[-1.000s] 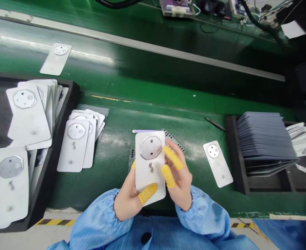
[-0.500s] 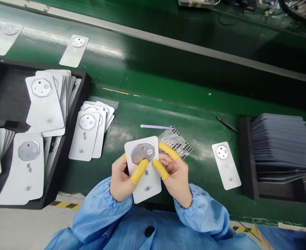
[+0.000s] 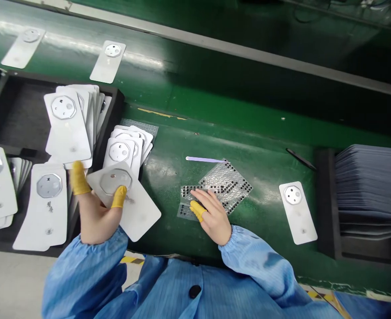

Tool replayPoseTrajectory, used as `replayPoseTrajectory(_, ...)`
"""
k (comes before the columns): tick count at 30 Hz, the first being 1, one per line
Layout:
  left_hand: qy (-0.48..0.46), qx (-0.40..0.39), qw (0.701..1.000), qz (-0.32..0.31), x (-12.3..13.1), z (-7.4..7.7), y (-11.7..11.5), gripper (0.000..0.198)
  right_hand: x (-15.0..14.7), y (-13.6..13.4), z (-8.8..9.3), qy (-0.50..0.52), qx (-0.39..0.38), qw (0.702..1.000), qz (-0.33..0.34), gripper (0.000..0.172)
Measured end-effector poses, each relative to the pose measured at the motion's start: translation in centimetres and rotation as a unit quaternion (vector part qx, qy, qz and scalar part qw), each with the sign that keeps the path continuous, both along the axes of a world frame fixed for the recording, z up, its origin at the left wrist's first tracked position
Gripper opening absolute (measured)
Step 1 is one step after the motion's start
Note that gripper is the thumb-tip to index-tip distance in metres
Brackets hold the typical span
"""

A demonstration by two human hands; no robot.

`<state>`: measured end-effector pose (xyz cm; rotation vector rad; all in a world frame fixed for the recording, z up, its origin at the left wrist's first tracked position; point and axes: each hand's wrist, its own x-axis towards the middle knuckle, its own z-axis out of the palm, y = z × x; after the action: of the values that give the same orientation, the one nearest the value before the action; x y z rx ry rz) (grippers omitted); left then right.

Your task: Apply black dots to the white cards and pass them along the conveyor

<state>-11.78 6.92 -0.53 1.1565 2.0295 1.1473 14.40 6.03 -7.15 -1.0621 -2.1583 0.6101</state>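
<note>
My left hand (image 3: 97,206) grips a white phone back panel (image 3: 142,208) with a silver octagonal ring, tilted, its thumb on the ring. The yellow cot on a raised finger is smeared by motion. My right hand (image 3: 215,219) lies palm down over clear sheets (image 3: 215,177) dotted with small black pieces. Its bare fingers stretch out across the sheet, and the yellow-cotted fingertips sit close together at the sheet's near edge. A lilac stick (image 3: 204,159) lies just beyond. Left of it, a small stack of white panels (image 3: 120,153) rests partly on bubble wrap.
A black tray (image 3: 16,113) on the left holds several white panels. Two panels (image 3: 107,62) lie at the back, and one panel (image 3: 298,212) at the right. Black tweezers (image 3: 300,158) lie near a black box (image 3: 326,199) packed with grey sheets (image 3: 368,186).
My right hand has let go of the panel and moved onto the dotted sheets. My left hand has carried the panel leftward and tilted it. The view has shifted slightly.
</note>
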Motion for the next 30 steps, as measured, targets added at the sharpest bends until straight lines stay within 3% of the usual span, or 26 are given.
replayPoseTrajectory(3, -0.006, -0.09, 0.989, -0.115, 1.4, -0.6, -0.5, 0.04, 0.6, -0.1, 0.6, 0.053, -0.014, 0.998, -0.017, 0.034)
replayPoseTrajectory(6, -0.107, -0.143, 0.958, -0.224, 4.7, -1.1, -0.5, 0.035, 1.6, 0.0, 2.1, 0.054, -0.005, 0.999, 0.0, 0.038)
replayPoseTrajectory(8, -0.158, -0.137, 0.943, -0.261, 6.6, -1.3, -0.4, 0.03, 2.2, 0.3, 2.8, 0.038, 0.0, 0.999, 0.029, 0.037)
replayPoseTrajectory(13, -0.164, -0.112, 0.945, -0.259, 8.2, -1.9, -0.7, 0.021, 2.1, 1.5, 3.6, 0.106, -0.068, 0.992, 0.017, 0.033)
replayPoseTrajectory(16, -0.15, -0.094, 0.946, -0.272, 8.4, -2.0, -1.0, 0.023, 1.2, 2.0, 3.6, 0.126, -0.047, 0.991, -0.008, 0.028)
replayPoseTrajectory(22, 0.013, 0.03, 0.945, -0.325, 9.2, -2.4, -1.2, 0.025, -0.2, 2.4, 2.9, 0.14, -0.096, 0.985, -0.024, 0.017)
replayPoseTrajectory(30, 0.074, 0.098, 0.931, -0.344, 8.5, -3.0, -1.5, 0.022, 0.1, 2.2, 2.8, 0.121, -0.068, 0.99, 0.004, 0.02)
